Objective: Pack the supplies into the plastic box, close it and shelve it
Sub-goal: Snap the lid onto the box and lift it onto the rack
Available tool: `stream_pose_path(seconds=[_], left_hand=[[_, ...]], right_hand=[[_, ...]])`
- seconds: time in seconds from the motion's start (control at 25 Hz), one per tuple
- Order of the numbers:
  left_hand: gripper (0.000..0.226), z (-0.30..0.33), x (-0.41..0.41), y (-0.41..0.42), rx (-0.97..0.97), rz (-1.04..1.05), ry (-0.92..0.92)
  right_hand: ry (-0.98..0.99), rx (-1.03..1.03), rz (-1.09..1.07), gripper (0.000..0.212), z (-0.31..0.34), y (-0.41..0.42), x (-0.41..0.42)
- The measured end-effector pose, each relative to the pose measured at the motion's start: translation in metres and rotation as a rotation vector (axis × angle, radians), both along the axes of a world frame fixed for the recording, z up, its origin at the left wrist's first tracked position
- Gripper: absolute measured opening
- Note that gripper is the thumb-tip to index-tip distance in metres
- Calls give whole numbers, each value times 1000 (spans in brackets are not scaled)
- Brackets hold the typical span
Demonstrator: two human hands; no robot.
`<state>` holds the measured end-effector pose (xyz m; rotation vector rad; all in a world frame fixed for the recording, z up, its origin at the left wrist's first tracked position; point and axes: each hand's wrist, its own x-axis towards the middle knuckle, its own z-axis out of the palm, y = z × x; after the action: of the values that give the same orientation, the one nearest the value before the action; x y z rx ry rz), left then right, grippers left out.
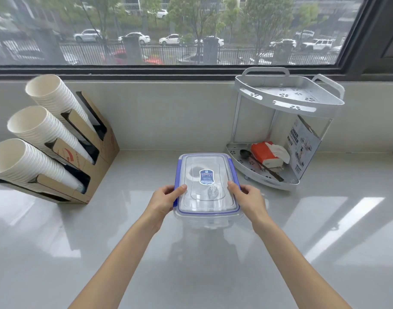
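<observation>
A clear plastic box [205, 217] with a blue-edged lid [204, 166] sits on the grey counter in front of me, lid on top. My left hand [163, 201] grips its left side, thumb on the lid over the blue clasp. My right hand [247, 200] grips the right side, thumb on the lid. To the right stands a white two-tier corner shelf [287, 101]. Its lower tier holds an orange tissue pack [267, 155], a dark spoon [261, 165] and a printed card [302, 148]. The upper tier is bare.
A cardboard holder [79, 157] with three slanted stacks of white paper cups [35, 128] stands at the left against the wall. A window [168, 30] runs along the back above the counter [191, 275].
</observation>
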<state>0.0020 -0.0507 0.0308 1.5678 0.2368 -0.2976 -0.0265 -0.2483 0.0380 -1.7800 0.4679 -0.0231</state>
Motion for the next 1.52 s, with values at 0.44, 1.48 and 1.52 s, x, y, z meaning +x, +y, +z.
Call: stream_pose_path(seconds=[0.44,1.48,1.52], left_hand=[[46,90,34,-25,18,-48,-209],[25,234,89,-173,-225,-248,-268],[24,237,93,-181,-230,-257,-263]], right_hand=[[-192,-133,-6,49,98,-38,22],[-268,-299,-4,56,247,-198,85],[-270,-314,-10,49,251,-206,91]])
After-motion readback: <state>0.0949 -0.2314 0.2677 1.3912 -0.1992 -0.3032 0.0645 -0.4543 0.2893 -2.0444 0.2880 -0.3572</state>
